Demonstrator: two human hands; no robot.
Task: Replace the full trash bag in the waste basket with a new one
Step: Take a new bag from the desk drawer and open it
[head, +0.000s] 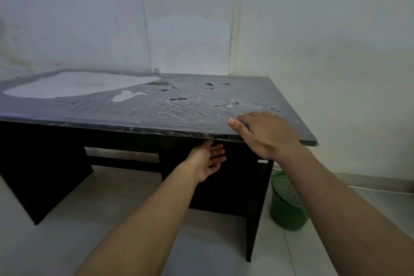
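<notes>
A green mesh waste basket (286, 204) stands on the floor at the right of the black desk (134, 105), partly behind my right forearm. No bag shows in the part of it that I can see. My right hand (266, 134) rests palm down on the desk's front right edge, fingers spread. My left hand (206, 161) is just under the desk top's front edge, palm up, fingers relaxed against the dark front panel. Neither hand holds anything.
The desk top is wrapped in wrinkled clear plastic with torn patches. The desk stands in a corner of white walls. Pale floor tiles (89, 219) lie in front of and under the desk.
</notes>
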